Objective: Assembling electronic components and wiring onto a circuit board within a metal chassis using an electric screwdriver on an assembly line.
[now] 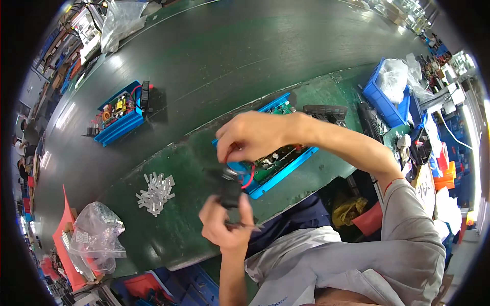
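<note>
My left hand (224, 224) is closed around a black block-shaped part (229, 193), blurred by motion. A thin pointed thing (251, 227) sticks out by its fingers; its kind is unclear. Just above, my right hand (250, 135) pinches a red wire at its fingertips. A loop of red wire (252, 176) runs between the black part and an open blue metal housing (283, 171). Inside that housing lies a green circuit board (265, 173) with components, partly hidden under my right hand and forearm.
A second blue housing (120, 127) with electronics sits on the green belt (214, 56) at left. Clear plastic pieces (155, 194) lie piled near a plastic bag (99, 232). A black vented panel (326, 113) lies beyond my right forearm; a blue bin (383, 97) stands at right.
</note>
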A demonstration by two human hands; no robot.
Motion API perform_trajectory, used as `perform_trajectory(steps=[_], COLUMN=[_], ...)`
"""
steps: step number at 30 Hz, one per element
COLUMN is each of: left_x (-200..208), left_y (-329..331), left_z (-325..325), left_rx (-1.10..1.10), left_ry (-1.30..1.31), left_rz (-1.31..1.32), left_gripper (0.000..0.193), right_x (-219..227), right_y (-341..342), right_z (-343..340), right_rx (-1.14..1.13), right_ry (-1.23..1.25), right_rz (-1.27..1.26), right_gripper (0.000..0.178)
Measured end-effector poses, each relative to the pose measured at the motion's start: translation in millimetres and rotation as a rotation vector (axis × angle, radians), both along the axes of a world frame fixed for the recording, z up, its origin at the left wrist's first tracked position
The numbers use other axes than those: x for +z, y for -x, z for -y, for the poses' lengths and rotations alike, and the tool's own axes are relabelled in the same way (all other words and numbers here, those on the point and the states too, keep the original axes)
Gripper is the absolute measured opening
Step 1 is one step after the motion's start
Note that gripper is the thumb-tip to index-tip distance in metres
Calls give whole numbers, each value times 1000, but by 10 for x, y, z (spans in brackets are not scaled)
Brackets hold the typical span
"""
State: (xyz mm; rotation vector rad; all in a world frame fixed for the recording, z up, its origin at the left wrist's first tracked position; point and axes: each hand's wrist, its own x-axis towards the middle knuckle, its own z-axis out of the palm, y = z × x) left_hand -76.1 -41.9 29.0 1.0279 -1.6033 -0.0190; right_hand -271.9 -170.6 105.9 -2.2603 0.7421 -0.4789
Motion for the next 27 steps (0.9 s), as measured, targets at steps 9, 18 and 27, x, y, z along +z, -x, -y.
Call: perform_trajectory(steps=[9,18,27], left_x=[434,-25,7], left_y=[-19,-643,-1107], left_z=[464,249,-245], left_rx=[229,22,87], left_ry=[-843,-840,-743], left_rz=[136,-401,135], left_gripper=[30,34,36], right_x=[-163,7,-197], right_y=[646,609,-989], right_z=[-592,-705,-205], right_rx=[-287,-397,-121], right_ry=[206,337,513], right_rz=[114,24,204], right_gripper=[12,29,11])
